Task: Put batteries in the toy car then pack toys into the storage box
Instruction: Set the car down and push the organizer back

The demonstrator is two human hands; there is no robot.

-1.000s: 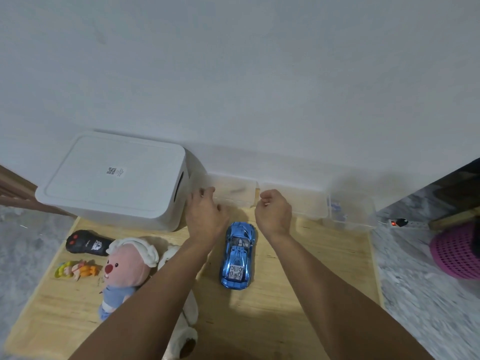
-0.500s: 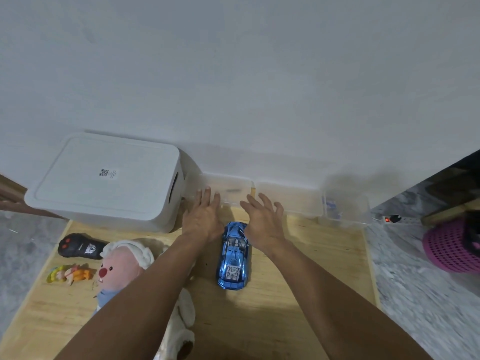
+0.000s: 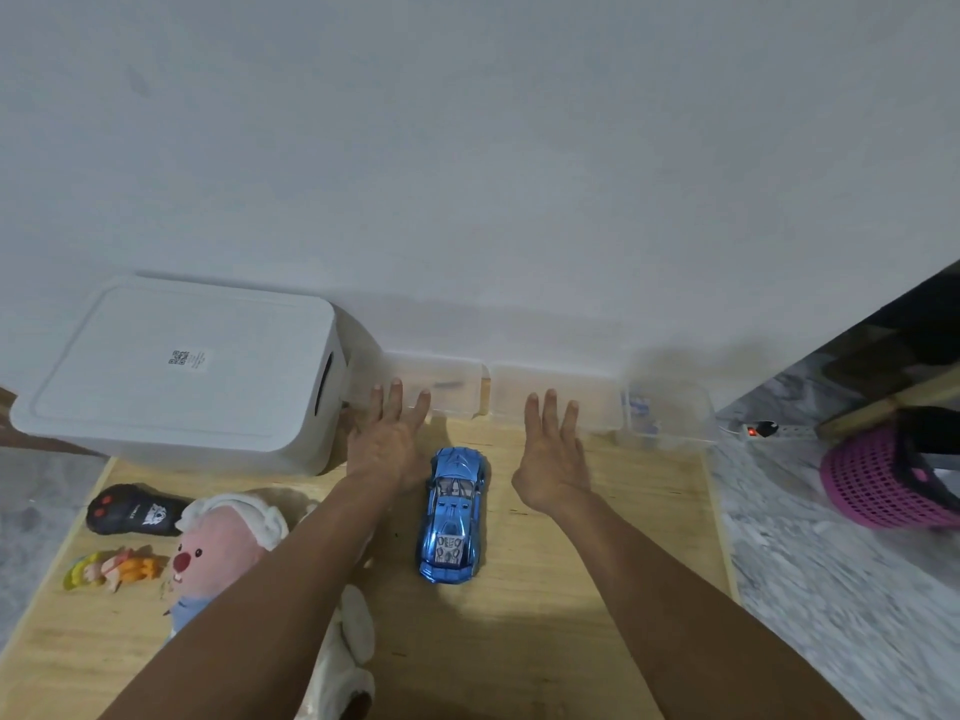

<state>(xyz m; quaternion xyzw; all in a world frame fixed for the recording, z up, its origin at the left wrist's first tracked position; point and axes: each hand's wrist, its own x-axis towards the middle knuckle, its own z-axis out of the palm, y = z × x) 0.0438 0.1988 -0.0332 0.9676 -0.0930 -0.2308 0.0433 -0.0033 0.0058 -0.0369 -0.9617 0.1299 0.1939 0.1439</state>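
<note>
Now both hands flat, fingers straight and spread, holding nothing. Left hand (image 3: 387, 441) just left of the car (image 3: 453, 511); right hand (image 3: 553, 459) a little to its right, apart from it. Car upright on the counter (image 3: 545, 641), nose toward the far wall. Box (image 3: 182, 371) far left, lid on. Clear trays (image 3: 556, 402) along the wall; whether batteries lie in them, cannot tell. Plush (image 3: 223, 553), remote (image 3: 132, 511) and small figure (image 3: 111, 566) near left. Judgement: first step not begun. Best to grip the car by its sides, turn it belly-up to find the battery hatch, and keep it low over the counter.
</note>
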